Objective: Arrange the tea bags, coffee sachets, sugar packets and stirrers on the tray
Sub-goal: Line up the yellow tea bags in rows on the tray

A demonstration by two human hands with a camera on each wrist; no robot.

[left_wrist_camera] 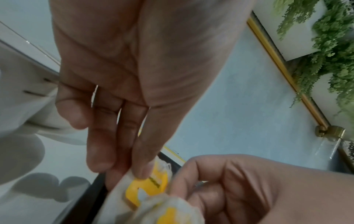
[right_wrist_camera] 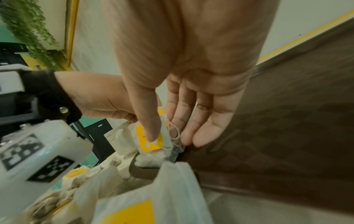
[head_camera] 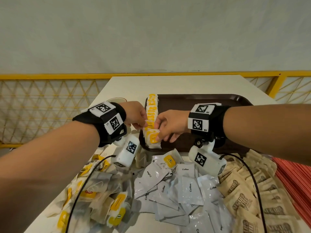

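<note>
Open tray floor, crowded near edge

The brown tray (head_camera: 210, 101) lies bare right of its tea-bag row (head_camera: 152, 113); heaps of tea bags (head_camera: 94, 195), coffee sachets (head_camera: 181, 190), sugar packets (head_camera: 244, 190) and red stirrers (head_camera: 296, 179) crowd the table near the tray's front rim.

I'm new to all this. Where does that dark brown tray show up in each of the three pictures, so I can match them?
Head view: the tray lies across the middle, beyond both hands, with tea bags lined along its left edge.
Left wrist view: only its dark rim shows, low and left of centre.
Right wrist view: it fills the right side.
Shared landmark: the yellow-tagged tea bag that both hands pinch at the tray's edge.
</note>
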